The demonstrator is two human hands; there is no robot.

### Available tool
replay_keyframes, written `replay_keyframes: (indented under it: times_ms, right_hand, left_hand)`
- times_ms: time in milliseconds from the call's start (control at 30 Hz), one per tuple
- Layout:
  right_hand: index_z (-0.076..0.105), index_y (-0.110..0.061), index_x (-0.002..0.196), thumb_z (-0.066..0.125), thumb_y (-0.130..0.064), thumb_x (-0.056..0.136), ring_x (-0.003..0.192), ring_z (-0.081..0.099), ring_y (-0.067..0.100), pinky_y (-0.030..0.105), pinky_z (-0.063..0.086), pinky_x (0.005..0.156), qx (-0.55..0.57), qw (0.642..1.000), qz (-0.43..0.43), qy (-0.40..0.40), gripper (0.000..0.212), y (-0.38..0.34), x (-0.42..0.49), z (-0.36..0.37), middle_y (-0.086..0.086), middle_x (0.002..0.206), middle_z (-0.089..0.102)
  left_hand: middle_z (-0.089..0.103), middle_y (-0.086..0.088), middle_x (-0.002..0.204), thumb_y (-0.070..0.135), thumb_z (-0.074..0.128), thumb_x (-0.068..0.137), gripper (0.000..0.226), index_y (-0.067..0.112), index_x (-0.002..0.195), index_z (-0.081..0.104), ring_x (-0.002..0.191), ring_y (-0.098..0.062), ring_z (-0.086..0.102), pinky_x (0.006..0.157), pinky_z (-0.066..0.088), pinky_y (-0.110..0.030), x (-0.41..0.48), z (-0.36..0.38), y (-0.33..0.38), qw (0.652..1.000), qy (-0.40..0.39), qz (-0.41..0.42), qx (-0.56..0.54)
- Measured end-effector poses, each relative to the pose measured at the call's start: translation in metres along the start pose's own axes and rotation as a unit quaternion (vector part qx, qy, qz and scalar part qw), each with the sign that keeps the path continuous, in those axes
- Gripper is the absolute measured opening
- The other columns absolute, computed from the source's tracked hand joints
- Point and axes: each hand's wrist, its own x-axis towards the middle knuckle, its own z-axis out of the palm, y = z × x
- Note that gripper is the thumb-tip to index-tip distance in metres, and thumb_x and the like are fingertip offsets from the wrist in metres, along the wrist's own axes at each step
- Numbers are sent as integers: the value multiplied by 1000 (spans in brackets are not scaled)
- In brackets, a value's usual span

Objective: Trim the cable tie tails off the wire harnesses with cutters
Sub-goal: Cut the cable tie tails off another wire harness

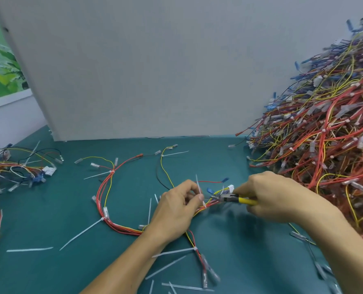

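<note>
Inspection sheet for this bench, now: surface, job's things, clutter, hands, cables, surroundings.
Surface: green mat, strewn with wires and offcuts.
Job's things: harness lies looped on the mat, several ties untrimmed; yellow-handled cutters at its bundle.
Clutter: loose cut tails scattered near the front.
Hands: left hand pinches an upright tie tail; right hand grips the cutters.
Cables: large harness pile at right, small pile at left.
Surroundings: grey panel behind; leaf picture far left.

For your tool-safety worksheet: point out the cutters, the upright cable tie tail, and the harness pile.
cutters (247, 201): head view, on the yellow handle.
cable tie tail (198, 184): head view, mid-length of the strip.
harness pile (324, 124): head view, middle of the heap.
</note>
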Motion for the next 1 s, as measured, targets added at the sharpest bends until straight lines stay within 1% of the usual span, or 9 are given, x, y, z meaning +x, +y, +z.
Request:
replay_keyframes:
  times_ms: [67,133,200,267,467,667,833,900,1000]
  right_hand:
    - [61,-40,105,52,-27,80,92,57,27,28,33,56,-15,1000,-3,18,30,-2,2,4,-2,84,51]
    - [61,-39,109,51,-27,79,96,58,28,30,41,64,-30,999,-14,35,33,-5,4,8,-1,91,55]
    - [62,-36,110,51,-27,80,98,57,27,33,47,70,-34,998,-24,47,34,-8,6,11,-3,93,54]
    - [63,-36,111,51,-27,81,99,56,25,33,47,73,-36,997,-31,54,34,-8,7,12,-5,92,51]
    - [62,-39,115,50,-28,83,98,55,23,30,41,68,-46,996,-46,60,36,-7,10,15,-9,85,41]
    - [62,-42,111,51,-24,83,100,56,24,31,43,69,-43,996,-51,55,35,-4,11,15,-9,88,45]
    - [60,-36,98,51,-19,83,98,57,24,33,48,69,-59,995,-63,54,25,-3,12,17,-9,90,49]
    - [60,-35,100,51,-19,84,98,56,22,33,47,69,-62,994,-71,54,24,-2,13,18,-10,87,45]
    - [61,-35,105,51,-22,87,98,56,21,33,48,68,-59,993,-79,58,24,-2,15,20,-10,89,48]
  left_hand:
    - [70,6,73,25,59,90,9,28,82,58,72,-13,63,76,48,-29,0,0,0,1000,-3,-5,0]
    - [70,7,74,26,57,91,9,28,83,57,75,-16,64,79,50,-34,0,0,0,1000,-5,-5,1]
    - [70,6,73,25,57,91,9,27,83,57,75,-19,64,80,50,-37,-1,-1,0,1000,-3,-2,-1]
    - [70,7,72,24,57,91,9,27,82,56,74,-19,64,79,51,-37,-1,-1,0,1000,-2,1,-2]
    - [70,9,72,24,57,92,9,26,83,58,72,-15,63,76,49,-31,-1,-1,1,1000,0,0,-4]
    - [69,3,73,24,56,92,10,26,82,57,72,-23,61,75,48,-35,-1,-1,2,1000,-7,7,-4]
    - [69,1,73,24,56,92,11,26,82,56,71,-24,60,75,47,-35,-1,-1,2,1000,-17,12,-3]
    - [68,0,73,24,56,92,10,27,82,56,71,-24,59,75,47,-36,-1,-1,2,1000,-18,14,-3]
    - [68,-3,73,25,56,92,10,27,82,56,72,-26,59,76,47,-38,-1,-1,2,1000,-19,14,-2]
